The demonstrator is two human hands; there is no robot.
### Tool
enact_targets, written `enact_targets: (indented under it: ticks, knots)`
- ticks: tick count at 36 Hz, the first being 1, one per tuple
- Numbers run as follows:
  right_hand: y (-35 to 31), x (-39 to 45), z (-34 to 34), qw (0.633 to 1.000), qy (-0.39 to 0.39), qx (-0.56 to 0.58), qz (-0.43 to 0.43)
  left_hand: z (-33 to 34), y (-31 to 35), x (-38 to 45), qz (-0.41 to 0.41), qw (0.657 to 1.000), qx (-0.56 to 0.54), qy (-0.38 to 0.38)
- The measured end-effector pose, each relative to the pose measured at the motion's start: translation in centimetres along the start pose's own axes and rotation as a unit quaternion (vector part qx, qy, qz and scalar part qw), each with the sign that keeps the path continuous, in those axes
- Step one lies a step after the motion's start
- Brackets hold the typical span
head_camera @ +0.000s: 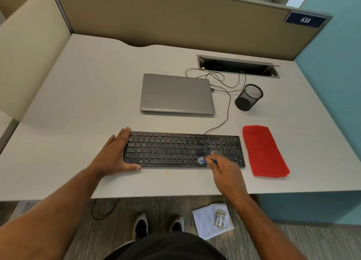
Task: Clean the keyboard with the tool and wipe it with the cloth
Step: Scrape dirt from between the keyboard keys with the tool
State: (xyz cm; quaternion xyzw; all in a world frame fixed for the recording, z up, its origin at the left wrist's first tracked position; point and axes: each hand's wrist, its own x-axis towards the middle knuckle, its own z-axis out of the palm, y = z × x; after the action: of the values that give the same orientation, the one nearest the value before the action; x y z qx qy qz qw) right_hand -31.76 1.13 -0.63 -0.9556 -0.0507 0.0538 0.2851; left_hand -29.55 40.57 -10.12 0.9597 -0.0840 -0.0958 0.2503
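Black keyboard (pixel 183 149) braced by our flat left hand (pixel 115 154), right hand (pixel 224 169) fingers pinching the brush (pixel 203 160) — crumbs may scatter onto the surface (pixel 78 103).

left hand (pixel 115 154) flat, fingers straight, right hand (pixel 224 172) fingers curled

On the desk (pixel 88 84) the keyboard (pixel 175 150) lies near the front edge, with the cloth (pixel 263 150) just to its right, the laptop (pixel 175 93) behind it, and the pen cup (pixel 248 97) right of the laptop.
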Motion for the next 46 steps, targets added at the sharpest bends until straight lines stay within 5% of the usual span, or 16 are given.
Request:
enact_targets:
  ticks: [5, 11, 18, 26, 32, 37, 42, 46]
  knots:
    - [-1.1, 0.6, 0.6, 0.994, -0.089, -0.065, 0.025, 0.1, 0.0, 0.0, -0.001, 1.000, -0.001, -0.001]
    - [-1.7, 1.5, 0.7, 0.993, 0.015, 0.056, 0.099, 0.0, 0.0, 0.0, 0.001, 1.000, -0.001, 0.001]
    - [-2.5, 3.6, 1.4, 0.989, -0.022, 0.093, 0.115, 0.1, -0.2, 0.1, 0.002, 1.000, 0.002, 0.003]
    - [-1.7, 4.6, -0.9, 0.977, -0.044, -0.192, 0.083, 0.1, 0.0, -0.1, 0.002, 1.000, 0.002, 0.001]
    - [-1.8, 4.4, 0.3, 0.995, -0.024, -0.005, 0.096, 0.1, 0.0, 0.0, 0.001, 1.000, 0.003, 0.000]
    - [-2.4, 4.1, 0.9, 0.985, -0.087, -0.126, 0.084, 0.1, -0.1, 0.0, -0.002, 1.000, 0.001, 0.000]
    - [-1.7, 3.1, 0.8, 0.995, -0.015, 0.021, 0.096, -0.1, 0.1, 0.0, -0.001, 1.000, -0.005, 0.001]
    - [-1.3, 1.9, 1.0, 0.996, -0.021, -0.055, 0.062, 0.0, 0.1, -0.1, 0.000, 1.000, -0.003, 0.001]
